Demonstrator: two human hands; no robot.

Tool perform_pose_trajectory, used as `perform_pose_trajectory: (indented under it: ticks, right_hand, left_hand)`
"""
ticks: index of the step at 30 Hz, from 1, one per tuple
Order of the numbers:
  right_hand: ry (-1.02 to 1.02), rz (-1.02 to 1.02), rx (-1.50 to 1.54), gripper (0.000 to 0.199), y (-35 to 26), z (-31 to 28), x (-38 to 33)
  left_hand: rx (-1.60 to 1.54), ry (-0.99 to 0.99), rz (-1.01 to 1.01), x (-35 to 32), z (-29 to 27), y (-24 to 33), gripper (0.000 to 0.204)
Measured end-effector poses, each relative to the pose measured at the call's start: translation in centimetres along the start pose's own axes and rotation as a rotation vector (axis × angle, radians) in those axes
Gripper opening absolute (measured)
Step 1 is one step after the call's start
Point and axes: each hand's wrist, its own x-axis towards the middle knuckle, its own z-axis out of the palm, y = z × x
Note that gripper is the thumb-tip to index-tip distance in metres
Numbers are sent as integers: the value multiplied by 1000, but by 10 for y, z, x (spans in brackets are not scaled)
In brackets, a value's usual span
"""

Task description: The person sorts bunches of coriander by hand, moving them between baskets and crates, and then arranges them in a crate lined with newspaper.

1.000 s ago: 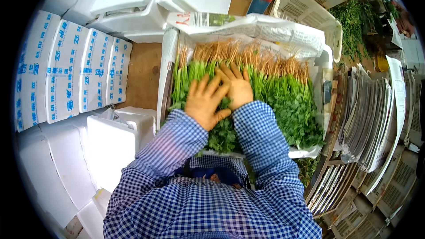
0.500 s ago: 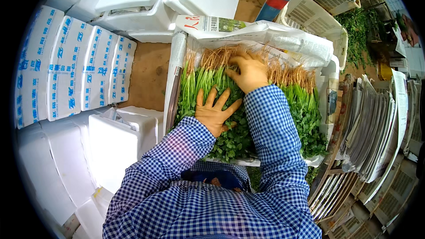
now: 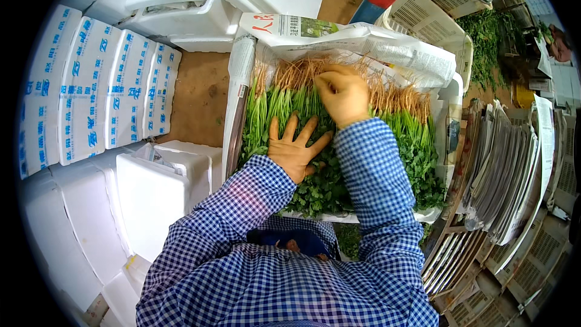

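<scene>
Leafy greens that look like coriander (image 3: 263, 112) lie packed in rows in a white foam box (image 3: 431, 215) lined with newspaper (image 3: 399, 54). Their brown roots (image 3: 296, 72) point away from me and the leaves toward me. My left hand (image 3: 296, 148) rests flat on the stems and leaves at the left middle, fingers spread, holding nothing. Beyond it and to the right, my right hand (image 3: 344, 98) bends over the root ends, with fingers curled and pressed together on roots. Its fingertips are partly hidden.
Printed white foam boxes (image 3: 91, 91) stand stacked at left, with more foam boxes (image 3: 151, 191) nearer me. Plastic crates (image 3: 426, 24) sit at far right. A pile of newspapers (image 3: 505, 172) lies just right of the box, above a slatted crate (image 3: 457, 260).
My right hand has curled its fingers more tightly over the roots, its wrist barely shifting. My left hand stays spread on the greens. The view has shifted slightly.
</scene>
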Motion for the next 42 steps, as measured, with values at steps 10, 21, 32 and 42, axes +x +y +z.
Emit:
perform_pose_trajectory:
  ticks: [10,21,32,42]
  right_hand:
    - [-98,665,551,22,-25,-63,-7]
    - [-571,539,195,53,-67,-152,-112]
    - [-323,862,401,22,23,-25,-48]
    - [-16,1104,699,25,11,-54,-29]
  left_hand:
    - [36,-12,4,2,-3,0,79]
    - [-8,38,33,2,4,-2,78]
    - [-55,158,61,-5,-4,-6,72]
    - [100,43,297,34,-11,-3,63]
